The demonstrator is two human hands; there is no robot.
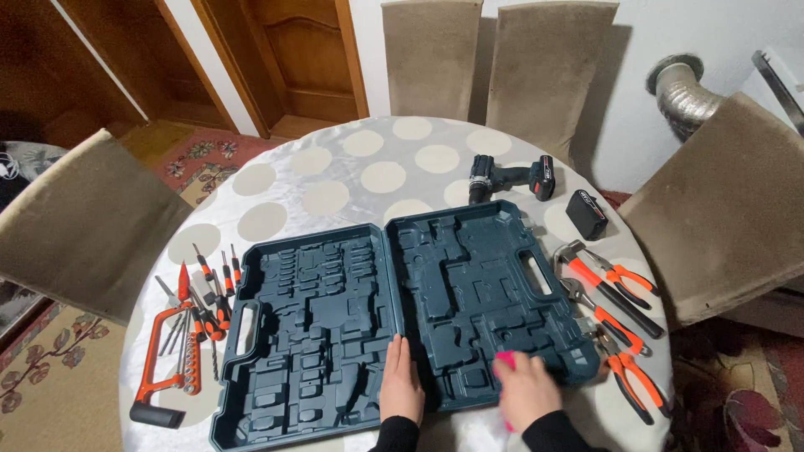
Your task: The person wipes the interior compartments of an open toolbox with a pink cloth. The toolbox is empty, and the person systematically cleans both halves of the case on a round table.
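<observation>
Standing over the round counter [335, 180], the person has a dark blue-green tool case [402, 322] lying fully open and flat, both moulded halves empty, recesses up.

Left hand [401, 383]: flat, fingers together and stretched out, palm down on the near part of the left half by the hinge line. Clamped on nothing; looks like it pins the case so it does not slide on the smooth cloth.

Right hand [523, 389]: blurred, curled over something bright pink [504, 362], probably a cloth or sponge, pressed on the near edge of the right half. Fingers appear closed on it, though the blur hides the exact grip.

Contents sit outside the case, sorted by side, likely so that the trays lie bare:
- left of the case: an orange-framed hacksaw [159, 368], screwdrivers [213, 289] and small bits in a loose fan, touching one another.
- right of the case: a hammer [607, 289], wrench and orange-handled pliers [632, 377] laid roughly parallel, just beside the case's carry handle.
- beyond the case: a cordless drill [511, 177] on its side, and a spare battery pack [586, 214] near it, apart from it.

Counter wears a pale cloth with large cream dots. Beige-covered chairs [88, 222] ring it; wooden doors behind, a silver flexible duct at upper right.
</observation>
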